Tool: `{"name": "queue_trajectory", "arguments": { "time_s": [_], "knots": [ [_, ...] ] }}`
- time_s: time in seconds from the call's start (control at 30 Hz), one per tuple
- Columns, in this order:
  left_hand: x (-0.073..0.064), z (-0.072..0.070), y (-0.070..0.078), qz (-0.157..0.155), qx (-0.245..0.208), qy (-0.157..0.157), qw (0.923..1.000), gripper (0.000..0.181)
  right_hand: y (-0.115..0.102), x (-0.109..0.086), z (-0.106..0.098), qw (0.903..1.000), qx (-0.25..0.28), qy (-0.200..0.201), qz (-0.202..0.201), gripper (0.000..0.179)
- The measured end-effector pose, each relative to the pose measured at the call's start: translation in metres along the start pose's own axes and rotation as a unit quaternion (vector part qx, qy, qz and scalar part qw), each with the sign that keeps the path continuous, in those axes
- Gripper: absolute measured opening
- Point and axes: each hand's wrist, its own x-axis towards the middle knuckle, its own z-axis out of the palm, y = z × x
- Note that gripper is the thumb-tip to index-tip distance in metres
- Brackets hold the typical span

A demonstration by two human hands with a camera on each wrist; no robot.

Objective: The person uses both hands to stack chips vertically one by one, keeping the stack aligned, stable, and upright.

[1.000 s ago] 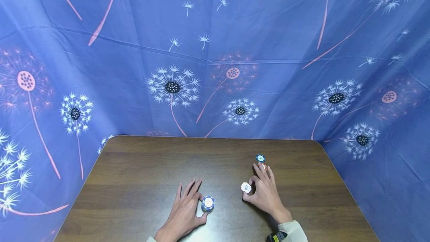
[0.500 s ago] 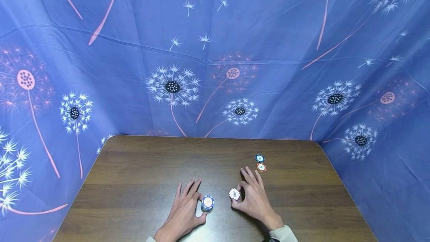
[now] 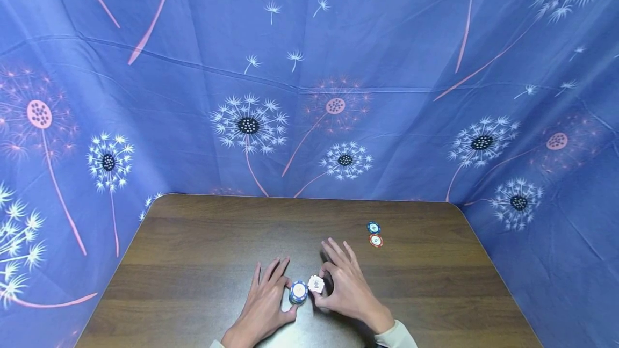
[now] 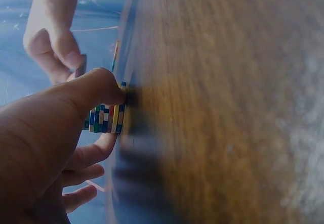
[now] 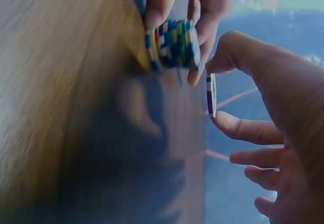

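My left hand (image 3: 265, 299) grips the sides of a stack of poker chips (image 3: 299, 291) between thumb and index finger, its other fingers spread. The stack stands on the table; in the right wrist view the stacked chips (image 5: 174, 44) show blue, green, red and yellow edges. A single white-faced poker chip (image 3: 316, 284) is pinched by its rim between thumb and index finger of my right hand (image 3: 349, 292). Held clear of the table, this chip (image 5: 211, 95) has a dark-and-white edge and is just right of the stack, near its top height.
A blue poker chip (image 3: 374, 227) and a red poker chip (image 3: 376, 240) lie side by side toward the back right of the wooden table (image 3: 217, 235). Blue cloth with dandelion prints (image 3: 300, 138) hangs behind the table and along both sides.
My right hand has carried the white-faced chip leftward, from near the red chip to beside the stack. The red chip has come into full view. My left hand stays on the stack.
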Motion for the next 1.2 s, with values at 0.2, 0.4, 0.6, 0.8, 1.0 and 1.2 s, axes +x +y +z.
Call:
{"name": "queue_trajectory", "arguments": {
  "time_s": [0.2, 0.4, 0.6, 0.8, 1.0, 1.2],
  "knots": [
    [-0.001, 0.000, 0.000, 0.001, 0.002, 0.003, 1.0000, 0.034, -0.011, 0.010, 0.001, 0.9997, -0.002, -0.015, -0.017, 0.038],
    [-0.001, 0.001, 0.000, 0.003, 0.006, 0.004, 1.0000, 0.035, -0.019, 0.018, 0.004, 0.9991, -0.005, -0.023, -0.035, 0.038],
    [-0.001, 0.003, -0.001, 0.000, 0.008, -0.006, 0.9999, 0.035, -0.023, 0.020, 0.006, 0.9983, -0.012, -0.042, -0.037, 0.037],
    [-0.001, 0.002, -0.001, -0.003, 0.009, -0.007, 0.9999, 0.034, -0.025, 0.019, 0.007, 0.9984, -0.006, -0.049, -0.028, 0.039],
    [0.000, 0.000, -0.001, -0.010, 0.001, -0.016, 0.9998, 0.034, -0.026, 0.016, 0.006, 0.9984, -0.001, -0.052, -0.024, 0.042],
    [0.000, 0.000, -0.001, -0.013, 0.001, -0.021, 0.9997, 0.034, -0.022, 0.010, 0.001, 0.9983, 0.029, -0.047, 0.020, 0.041]
  ]
}}
